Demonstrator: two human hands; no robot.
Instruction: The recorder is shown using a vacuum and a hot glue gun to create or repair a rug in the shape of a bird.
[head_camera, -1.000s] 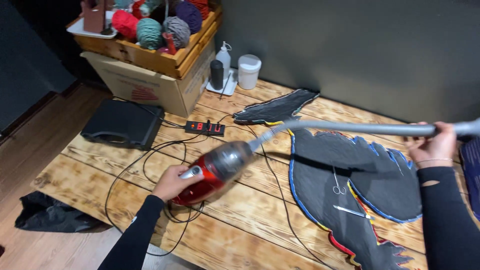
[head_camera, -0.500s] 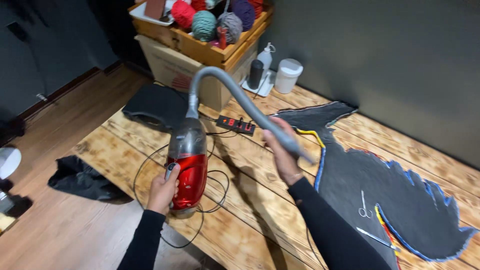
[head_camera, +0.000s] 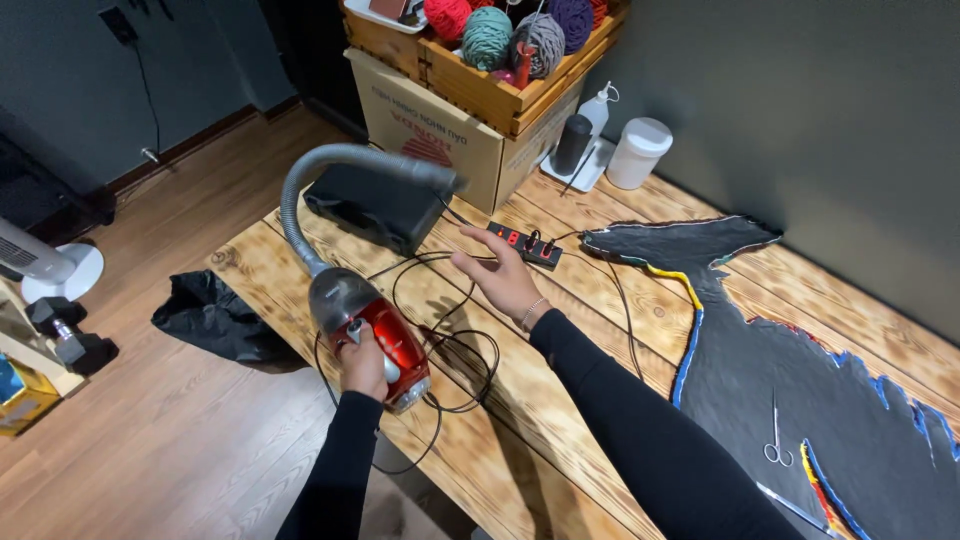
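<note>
The left hand had its fingers wrapped tight round the handle of a red handheld vacuum, held low over the near edge of the wooden table. The right hand hovered open and empty, fingers spread, just under the free end of the grey hose, which arched up and over from the vacuum's nose. Unsupported, that hose could swing down and knock the black case or the power strip. The black cord lay in loose loops beneath the vacuum and could snag if it were lifted away. Both forearms reached forward in black sleeves, the right wrist bent back slightly.
</note>
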